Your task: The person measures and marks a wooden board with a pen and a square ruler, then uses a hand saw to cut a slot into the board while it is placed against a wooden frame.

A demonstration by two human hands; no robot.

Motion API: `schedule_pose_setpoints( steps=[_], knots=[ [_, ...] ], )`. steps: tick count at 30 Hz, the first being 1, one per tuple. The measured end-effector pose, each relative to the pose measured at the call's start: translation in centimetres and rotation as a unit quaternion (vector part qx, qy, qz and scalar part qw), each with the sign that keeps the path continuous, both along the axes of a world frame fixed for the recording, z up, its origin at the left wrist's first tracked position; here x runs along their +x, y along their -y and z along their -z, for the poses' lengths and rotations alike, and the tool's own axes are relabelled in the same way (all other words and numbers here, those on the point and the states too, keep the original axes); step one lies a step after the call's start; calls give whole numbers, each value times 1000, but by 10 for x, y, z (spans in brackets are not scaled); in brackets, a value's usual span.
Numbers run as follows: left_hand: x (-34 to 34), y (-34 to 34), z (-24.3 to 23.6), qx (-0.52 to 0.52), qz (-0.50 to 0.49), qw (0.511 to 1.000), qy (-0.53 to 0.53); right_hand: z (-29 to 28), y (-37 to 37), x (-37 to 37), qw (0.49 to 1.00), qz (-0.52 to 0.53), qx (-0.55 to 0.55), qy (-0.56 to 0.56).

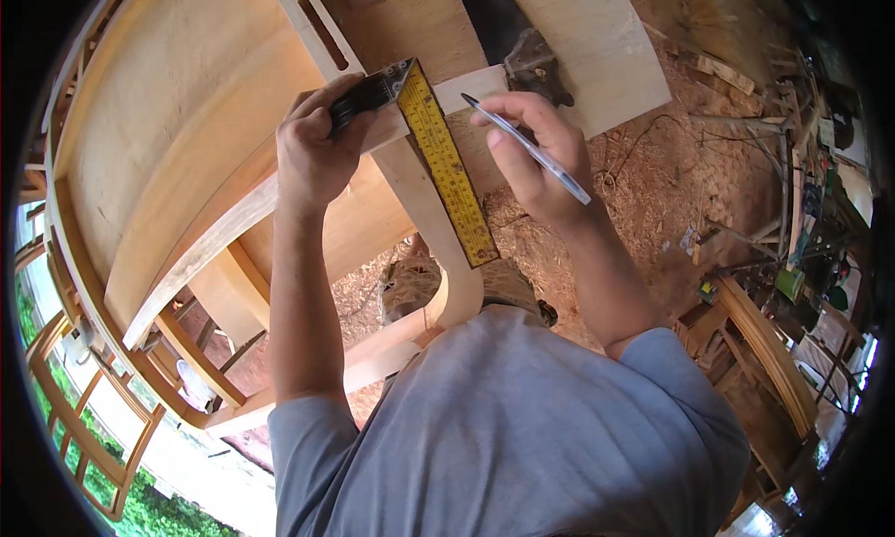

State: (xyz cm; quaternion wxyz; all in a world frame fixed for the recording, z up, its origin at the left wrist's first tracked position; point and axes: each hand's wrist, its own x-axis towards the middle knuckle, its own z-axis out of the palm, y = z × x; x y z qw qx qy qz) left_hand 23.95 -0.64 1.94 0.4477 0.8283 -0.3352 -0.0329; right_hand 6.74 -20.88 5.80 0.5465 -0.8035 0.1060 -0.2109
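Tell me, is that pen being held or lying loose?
Held: the right hand pinches the pen, its dark end pointing toward the picture's upper left.

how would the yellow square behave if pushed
The yellow square is likely stiff: its long flat blade looks straight. It probably won't roll, given its L shape. The black handle in the left hand looks thicker, so that end may feel heavier.

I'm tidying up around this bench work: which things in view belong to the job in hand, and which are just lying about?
Apparently in use:
yellow-bladed square, in the left hand
pen, in the right hand
pale wooden bar under the square

Seemingly lying about:
handsaw, unheld, perhaps needed too
wood piece, upper right
curved wooden frame, lower right
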Motion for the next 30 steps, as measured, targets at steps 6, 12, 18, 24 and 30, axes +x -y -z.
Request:
schedule_pose_setpoints(
  steps=[6,12,18,24,30],
  knots=[
    [1,-1,2,-9,7,1000,16,6,14,17,983,-78,-167,-1],
    [2,-1,1,23,21,999,39,10,11,20,980,-96,-176,13],
    [2,-2,2,23,22,999,43,7,10,21,977,-100,-188,7],
    [2,-1,1,21,20,999,26,5,10,23,974,-106,-200,7],
    [0,0,0,10,0,1000,8,3,9,25,976,-105,-191,-11]
  ],
)
